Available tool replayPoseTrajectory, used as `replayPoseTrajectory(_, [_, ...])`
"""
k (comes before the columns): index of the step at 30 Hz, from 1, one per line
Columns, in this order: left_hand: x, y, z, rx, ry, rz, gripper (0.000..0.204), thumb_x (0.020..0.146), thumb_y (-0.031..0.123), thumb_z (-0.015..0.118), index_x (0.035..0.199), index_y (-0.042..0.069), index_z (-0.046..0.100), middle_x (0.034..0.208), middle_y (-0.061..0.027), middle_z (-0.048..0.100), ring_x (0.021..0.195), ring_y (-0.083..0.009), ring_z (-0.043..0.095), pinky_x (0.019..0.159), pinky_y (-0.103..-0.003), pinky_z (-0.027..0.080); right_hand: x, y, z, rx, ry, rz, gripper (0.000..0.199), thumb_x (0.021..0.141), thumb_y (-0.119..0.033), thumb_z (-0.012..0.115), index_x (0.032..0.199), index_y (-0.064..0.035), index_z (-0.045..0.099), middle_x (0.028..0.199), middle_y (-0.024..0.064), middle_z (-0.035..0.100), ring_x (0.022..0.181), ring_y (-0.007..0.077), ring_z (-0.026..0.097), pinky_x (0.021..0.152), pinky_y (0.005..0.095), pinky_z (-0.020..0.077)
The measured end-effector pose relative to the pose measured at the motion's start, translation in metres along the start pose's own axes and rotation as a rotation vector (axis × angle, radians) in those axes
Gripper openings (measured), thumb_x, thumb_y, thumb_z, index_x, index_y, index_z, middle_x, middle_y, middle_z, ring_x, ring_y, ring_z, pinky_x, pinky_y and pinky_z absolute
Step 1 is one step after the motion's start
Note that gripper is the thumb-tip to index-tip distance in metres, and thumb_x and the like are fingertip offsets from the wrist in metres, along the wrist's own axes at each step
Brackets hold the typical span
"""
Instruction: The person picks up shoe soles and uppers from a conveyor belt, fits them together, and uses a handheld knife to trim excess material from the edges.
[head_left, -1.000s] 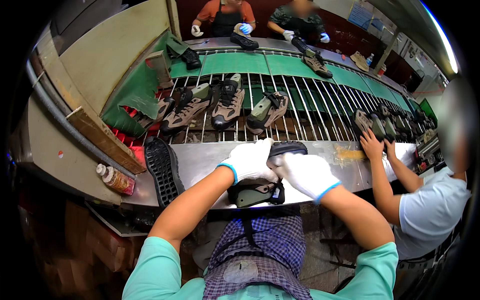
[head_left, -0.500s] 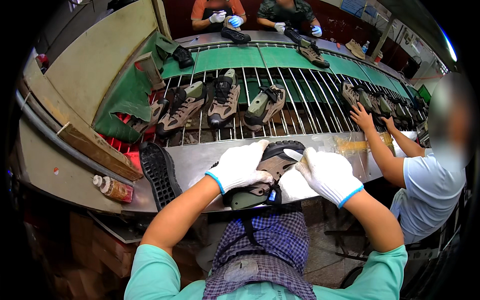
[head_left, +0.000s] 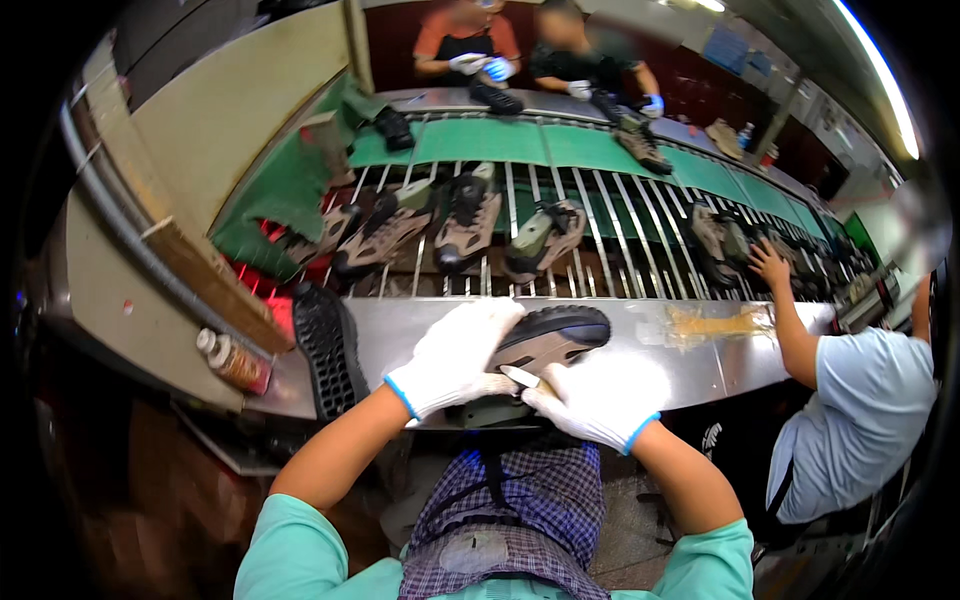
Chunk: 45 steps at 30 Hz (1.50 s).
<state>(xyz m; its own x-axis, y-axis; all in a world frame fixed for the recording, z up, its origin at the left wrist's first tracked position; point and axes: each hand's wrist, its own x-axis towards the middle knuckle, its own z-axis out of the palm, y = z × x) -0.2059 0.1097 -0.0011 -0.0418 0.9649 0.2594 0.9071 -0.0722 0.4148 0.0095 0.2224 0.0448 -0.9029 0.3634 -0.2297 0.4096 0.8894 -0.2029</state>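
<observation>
A brown and black shoe [head_left: 545,345] lies on its side at the metal bench edge, its black sole facing away from me and a green last partly showing below. My left hand [head_left: 455,355], in a white glove with a blue cuff, is closed around its heel end. My right hand [head_left: 605,398], gloved alike, is closed on the handle of a small tool with a flat, pale, rounded blade [head_left: 520,377]. The blade is at the shoe's side, close to my left fingertips; whether it touches is unclear. A loose black sole [head_left: 328,350] lies left of my left hand.
Several shoes on green lasts, one of them a brown shoe [head_left: 468,220], rest on the metal-bar rack [head_left: 620,235] beyond the bench [head_left: 690,375]. A bottle [head_left: 233,362] stands at left. A co-worker's hand [head_left: 768,265] reaches among shoes at right; two people work opposite.
My right hand has moved left and down, bringing the blade from the toe end toward the middle of the shoe's side. The head view has shifted. My left hand still holds the shoe.
</observation>
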Motion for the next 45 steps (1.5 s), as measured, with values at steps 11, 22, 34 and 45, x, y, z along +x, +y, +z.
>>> replayPoseTrajectory(11, [-0.071,-0.013,0.02,-0.079,0.11,-0.301,0.118,0.068,0.047,0.096,0.163,0.006,0.04,0.162,-0.0219,0.045,0.145,-0.0448,0.05,0.121,-0.048,0.044,0.024,-0.018,0.009,0.036,0.221,-0.12,0.035,0.108,-0.04,0.063,0.101,-0.0049,0.063,0.067,0.015,0.071,0.058,0.0345,0.072,0.054,0.0476,0.056])
replayPoseTrajectory(22, [-0.096,-0.009,0.05,0.04,0.381,-0.279,0.115,0.076,0.054,0.091,0.161,-0.003,0.039,0.158,-0.0294,0.046,0.141,-0.0485,0.052,0.119,-0.052,0.045,0.012,0.045,0.002,0.309,0.366,0.232,0.033,0.103,-0.039,0.069,0.114,-0.0081,0.067,0.092,0.02,0.075,0.085,0.0418,0.075,0.076,0.0495,0.0601])
replayPoseTrajectory(34, [-0.115,-0.014,0.095,-0.016,0.159,-0.627,0.096,0.089,0.071,0.071,0.132,-0.014,0.064,0.153,-0.0366,0.051,0.153,-0.052,0.033,0.13,-0.062,0.019,0.052,0.091,0.028,0.202,0.351,0.098,0.098,0.063,-0.028,0.101,0.148,-0.0075,0.056,0.137,0.0232,0.066,0.126,0.0407,0.067,0.11,0.0455,0.0548])
replayPoseTrajectory(45, [-0.043,0.034,-0.074,-0.607,0.513,-0.459,0.075,0.086,0.013,0.091,0.149,-0.002,0.054,0.13,-0.0146,0.072,0.115,-0.0214,0.073,0.099,-0.035,0.061,0.051,0.014,0.005,0.689,0.497,-0.131,0.087,0.091,-0.04,0.082,0.16,-0.0046,0.043,0.153,0.0247,0.057,0.139,0.0412,0.061,0.115,0.046,0.0498])
